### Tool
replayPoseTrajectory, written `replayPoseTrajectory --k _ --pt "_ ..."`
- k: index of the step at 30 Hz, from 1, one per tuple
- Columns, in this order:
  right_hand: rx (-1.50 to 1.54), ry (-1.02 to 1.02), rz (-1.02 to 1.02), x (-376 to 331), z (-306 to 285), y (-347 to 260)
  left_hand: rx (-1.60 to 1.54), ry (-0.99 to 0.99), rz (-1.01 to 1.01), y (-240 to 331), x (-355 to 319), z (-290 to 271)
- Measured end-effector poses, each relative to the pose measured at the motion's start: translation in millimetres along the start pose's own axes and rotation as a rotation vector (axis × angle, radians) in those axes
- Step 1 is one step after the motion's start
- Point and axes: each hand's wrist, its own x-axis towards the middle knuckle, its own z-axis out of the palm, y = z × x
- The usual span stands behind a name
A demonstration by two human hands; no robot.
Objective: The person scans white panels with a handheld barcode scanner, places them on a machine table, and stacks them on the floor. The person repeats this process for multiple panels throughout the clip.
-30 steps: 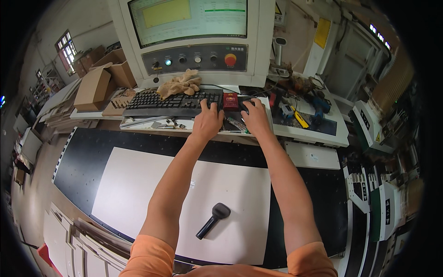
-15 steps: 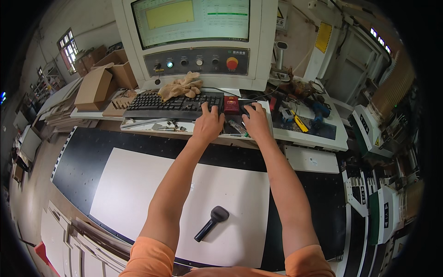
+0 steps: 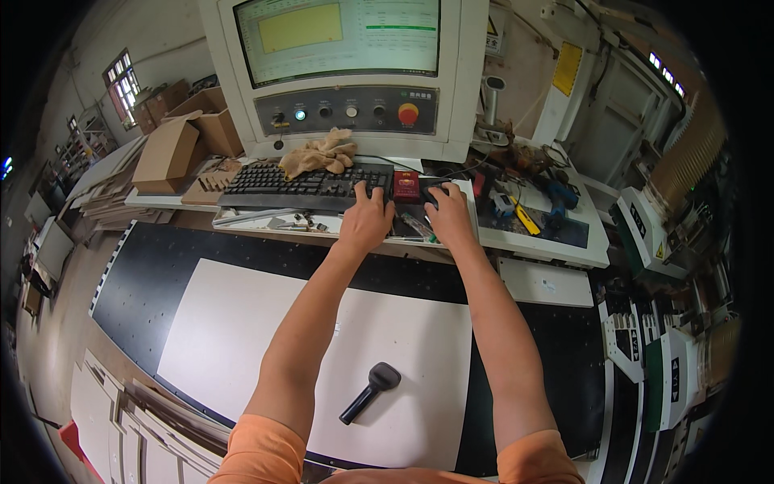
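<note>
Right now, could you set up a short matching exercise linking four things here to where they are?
Things:
1. left hand
2. right hand
3. black scanner
4. work gloves

Places:
A. lying on the white board
B. on the right end of the keyboard
C. behind the keyboard, under the button panel
D. on the mouse

Pairs: 1-B, 2-D, 3-A, 4-C

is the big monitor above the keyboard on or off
On. The monitor is lit, showing a pale window with a yellow block and a green bar. Below it, the left hand rests on the keyboard.
</note>
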Motion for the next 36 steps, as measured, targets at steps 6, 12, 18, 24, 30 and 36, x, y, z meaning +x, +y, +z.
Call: replayPoseTrajectory --k 6,12,18,24,30,36 --pt "0.0 -0.002 -0.005 0.2 0.5 1.7 -0.004 -0.02 -0.015 1.0 0.6 -1.2" --pt "-0.004 -0.023 0.015 1.2 0.2 0.7 -0.001 -0.007 -0.009 0.1 0.1 -0.5" --pt "-0.035 -0.107 0.075 1.3 -5.0 -4.9 0.048 -0.084 -0.003 -1.9 3.2 0.9" --pt "-0.012 -0.051 0.019 1.9 -3.2 -2.4 0.023 -0.057 -0.008 -1.3 1.3 0.1" --pt "-0.001 -0.002 -0.02 0.5 3.0 2.8 -0.01 -0.015 -0.011 -1.2 -0.8 0.5" --pt "0.157 0.363 -0.132 -5.2 -17.8 -8.1 0.135 -0.097 0.015 9.3 6.6 -8.3"
